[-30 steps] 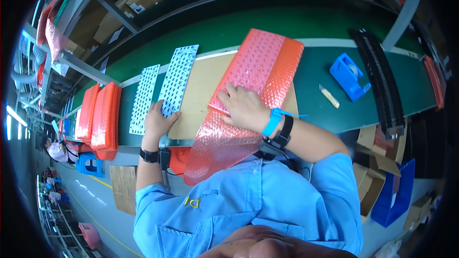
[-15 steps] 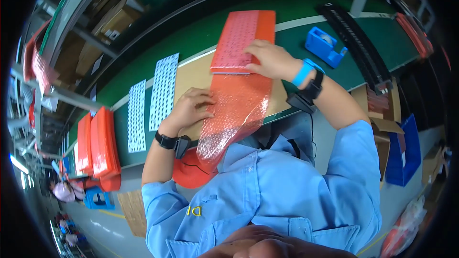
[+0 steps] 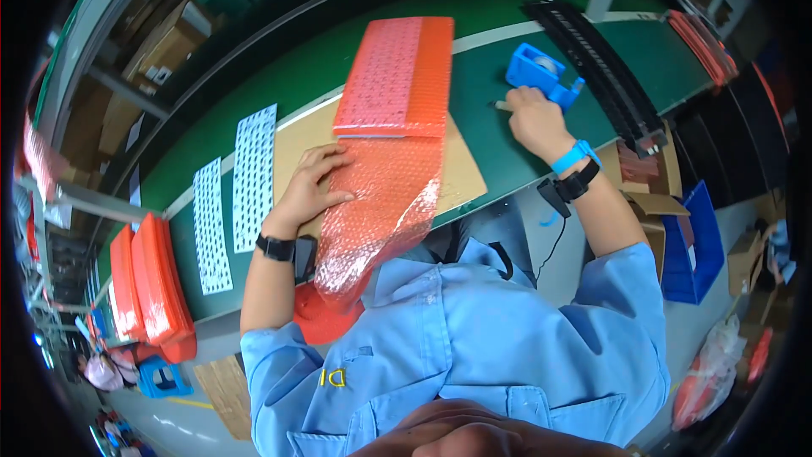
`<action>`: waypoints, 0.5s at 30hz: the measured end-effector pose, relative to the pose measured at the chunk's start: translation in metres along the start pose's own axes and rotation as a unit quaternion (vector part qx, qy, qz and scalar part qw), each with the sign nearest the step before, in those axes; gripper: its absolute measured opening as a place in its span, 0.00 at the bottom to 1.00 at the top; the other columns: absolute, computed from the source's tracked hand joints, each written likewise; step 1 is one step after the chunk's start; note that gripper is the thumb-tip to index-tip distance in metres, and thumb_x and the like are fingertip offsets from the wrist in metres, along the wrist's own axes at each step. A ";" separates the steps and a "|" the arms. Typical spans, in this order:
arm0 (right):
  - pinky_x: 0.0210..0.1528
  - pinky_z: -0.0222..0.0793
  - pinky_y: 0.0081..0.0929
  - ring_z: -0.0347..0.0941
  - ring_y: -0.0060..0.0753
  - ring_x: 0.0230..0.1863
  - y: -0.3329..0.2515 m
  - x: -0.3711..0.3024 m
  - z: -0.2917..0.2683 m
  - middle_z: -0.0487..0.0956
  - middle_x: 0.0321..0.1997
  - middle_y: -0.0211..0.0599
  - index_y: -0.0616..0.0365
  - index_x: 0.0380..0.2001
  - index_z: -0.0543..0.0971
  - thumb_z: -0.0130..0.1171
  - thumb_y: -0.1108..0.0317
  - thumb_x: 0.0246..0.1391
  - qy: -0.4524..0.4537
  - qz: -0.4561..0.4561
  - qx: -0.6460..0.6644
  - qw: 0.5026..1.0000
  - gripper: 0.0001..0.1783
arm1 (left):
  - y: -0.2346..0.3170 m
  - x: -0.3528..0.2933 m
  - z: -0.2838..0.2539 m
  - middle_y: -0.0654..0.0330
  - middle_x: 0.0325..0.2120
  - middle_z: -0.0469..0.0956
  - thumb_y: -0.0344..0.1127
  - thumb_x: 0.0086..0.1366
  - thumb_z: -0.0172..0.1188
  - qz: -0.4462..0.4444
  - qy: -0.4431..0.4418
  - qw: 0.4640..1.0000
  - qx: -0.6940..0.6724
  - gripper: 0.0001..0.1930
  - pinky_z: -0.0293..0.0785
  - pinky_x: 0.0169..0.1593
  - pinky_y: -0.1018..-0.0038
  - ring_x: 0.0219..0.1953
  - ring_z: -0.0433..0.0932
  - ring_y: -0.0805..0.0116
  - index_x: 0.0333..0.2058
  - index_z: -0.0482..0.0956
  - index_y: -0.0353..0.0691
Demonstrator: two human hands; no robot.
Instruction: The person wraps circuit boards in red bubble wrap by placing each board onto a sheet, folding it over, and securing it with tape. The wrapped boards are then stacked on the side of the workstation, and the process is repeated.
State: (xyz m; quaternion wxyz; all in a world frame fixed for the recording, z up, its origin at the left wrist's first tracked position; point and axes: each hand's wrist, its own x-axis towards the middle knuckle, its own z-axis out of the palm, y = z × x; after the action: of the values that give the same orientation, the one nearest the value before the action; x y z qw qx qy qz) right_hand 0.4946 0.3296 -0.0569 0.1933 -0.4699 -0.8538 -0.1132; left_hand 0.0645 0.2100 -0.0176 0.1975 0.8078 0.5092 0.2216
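A red bubble-wrap bag [image 3: 385,173] lies over a brown cardboard sheet [image 3: 465,165], its lower end hanging past the table edge toward me. On its far part rests a flat, red-wrapped pack [image 3: 393,76], with a patterned panel showing through. My left hand [image 3: 309,186] lies on the left edge of the bubble wrap, fingers and thumb spread apart. My right hand [image 3: 539,125] is at the near side of a blue tape dispenser [image 3: 535,68], its fingers curled together. A slim, dark-tipped item [image 3: 499,105] pokes out from them; its kind is unclear.
Two white patterned panels [image 3: 255,178] lie at the left. Several red-wrapped packs [image 3: 152,279] are stacked at the table's left end. A long black slotted strip [image 3: 596,72] lies on the right, with red pieces [image 3: 702,46] beyond. A blue bin [image 3: 694,245] stands below the table edge.
My right hand has left the red-wrapped pack and moved right to the tape dispenser. My left hand stays on the bubble wrap. The whole view has shifted slightly.
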 end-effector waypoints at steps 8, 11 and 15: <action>0.31 0.71 0.52 0.77 0.59 0.32 -0.151 0.041 -0.066 0.79 0.28 0.50 0.58 0.38 0.72 0.52 0.66 0.60 -0.072 -0.036 0.260 0.962 0.07 | -0.008 -0.015 -0.015 0.55 0.63 0.68 0.49 0.35 0.81 0.009 -0.052 0.997 -0.057 0.66 0.53 0.70 0.59 0.68 0.60 0.50 0.71 0.50 0.43; 0.33 0.74 0.50 0.80 0.54 0.32 -0.209 0.053 -0.032 0.81 0.28 0.48 0.60 0.38 0.74 0.54 0.63 0.57 -0.111 -0.192 0.251 0.942 0.12 | -0.009 -0.017 -0.017 0.55 0.67 0.64 0.53 0.35 0.80 0.025 -0.087 0.996 -0.027 0.71 0.48 0.73 0.61 0.71 0.55 0.51 0.72 0.41 0.42; 0.31 0.75 0.46 0.81 0.48 0.31 -0.251 0.067 -0.007 0.81 0.25 0.45 0.61 0.35 0.76 0.56 0.64 0.52 -0.119 -0.254 0.224 0.933 0.11 | -0.015 -0.020 -0.016 0.56 0.66 0.65 0.51 0.31 0.82 -0.002 -0.083 0.994 -0.069 0.71 0.46 0.73 0.59 0.72 0.52 0.50 0.72 0.46 0.44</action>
State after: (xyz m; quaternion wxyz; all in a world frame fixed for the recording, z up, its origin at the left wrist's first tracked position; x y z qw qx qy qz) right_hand 0.2511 0.2443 -0.0241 0.1551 -0.1917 -0.9648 0.0920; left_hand 0.0369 0.1995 -0.0162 0.2946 0.8069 0.4763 0.1879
